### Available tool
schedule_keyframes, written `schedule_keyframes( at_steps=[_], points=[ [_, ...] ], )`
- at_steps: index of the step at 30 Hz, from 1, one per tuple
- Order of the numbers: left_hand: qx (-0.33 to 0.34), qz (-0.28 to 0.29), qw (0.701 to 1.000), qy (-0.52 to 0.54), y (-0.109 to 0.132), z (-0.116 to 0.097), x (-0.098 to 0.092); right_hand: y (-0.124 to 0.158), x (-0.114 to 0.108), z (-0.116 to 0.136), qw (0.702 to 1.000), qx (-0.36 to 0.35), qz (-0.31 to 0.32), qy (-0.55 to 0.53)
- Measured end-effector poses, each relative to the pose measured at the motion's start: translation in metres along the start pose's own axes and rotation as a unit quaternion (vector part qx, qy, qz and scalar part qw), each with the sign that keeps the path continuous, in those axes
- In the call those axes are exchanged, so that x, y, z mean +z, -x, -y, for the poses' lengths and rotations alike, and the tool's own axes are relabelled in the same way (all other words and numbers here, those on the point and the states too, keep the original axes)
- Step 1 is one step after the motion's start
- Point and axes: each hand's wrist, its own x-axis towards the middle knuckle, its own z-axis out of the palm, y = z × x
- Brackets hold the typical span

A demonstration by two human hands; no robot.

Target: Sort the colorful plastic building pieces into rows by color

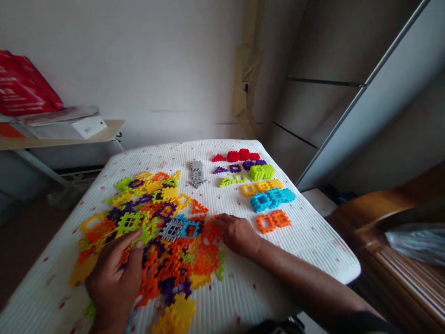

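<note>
A heap of flat toothed plastic building tiles (pixel 167 260) in several colours covers the left half of the table. My left hand (pixel 116 273) is at the heap's left side, thumb and index finger pinched on a lime green tile (pixel 149 233). At the heap's right edge is my right hand (pixel 239 234), its bent fingers closed on a red-orange tile (pixel 210 233); the fingertips are partly hidden. Between the hands lie a grey window tile (pixel 171 230) and a blue tile (pixel 190 228). A lime green window tile (pixel 129 222) rests just beyond my left fingers.
Colour groups line the table's right: red tiles (pixel 239 155), purple tiles (pixel 235 168), lime stack (pixel 262 172), yellow tiles (pixel 262 187), blue stacks (pixel 273 199), orange tiles (pixel 274 221). Grey tiles (pixel 197 172) form a column mid-table. A shelf (pixel 114 130) stands left, a cabinet (pixel 313 102) right.
</note>
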Motion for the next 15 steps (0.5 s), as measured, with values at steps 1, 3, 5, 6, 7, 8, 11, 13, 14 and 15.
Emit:
schedule_keyframes(
  at_steps=[1, 3, 5, 6, 7, 8, 11, 13, 14, 15],
  points=[
    [-0.003, 0.000, 1.000, -0.005, 0.000, -0.001, 0.000, -0.001, 0.002, -0.001, 1.000, -0.002, 0.000, 0.004],
    [-0.015, 0.001, 1.000, -0.008, -0.001, -0.002, 0.000, -0.002, 0.005, -0.002, 1.000, -0.007, -0.002, 0.016],
    [-0.026, 0.000, 1.000, -0.005, -0.001, -0.005, 0.000, -0.004, 0.007, -0.002, 0.999, -0.014, -0.003, 0.030],
    [-0.032, -0.001, 0.999, -0.002, -0.001, -0.006, -0.001, -0.004, 0.008, -0.003, 0.999, -0.019, -0.003, 0.035],
    [-0.037, 0.001, 0.999, 0.000, -0.001, -0.007, -0.001, -0.004, 0.007, -0.004, 0.999, -0.023, -0.004, 0.040],
    [-0.043, 0.003, 0.999, 0.001, -0.001, -0.007, -0.001, -0.003, 0.006, -0.004, 0.999, -0.026, -0.004, 0.043],
    [-0.056, 0.007, 0.998, 0.003, 0.000, -0.006, 0.000, 0.001, -0.001, -0.009, 0.999, -0.021, -0.010, 0.041],
    [-0.052, 0.003, 0.999, 0.004, 0.000, -0.003, 0.000, 0.009, -0.009, -0.013, 0.999, 0.000, -0.020, 0.029],
    [-0.047, 0.002, 0.999, 0.003, 0.000, -0.002, 0.000, 0.013, -0.013, -0.016, 0.999, 0.018, -0.027, 0.021],
    [-0.041, 0.003, 0.999, 0.001, 0.001, -0.001, 0.001, 0.019, -0.017, -0.019, 0.998, 0.039, -0.036, 0.014]
  ],
)
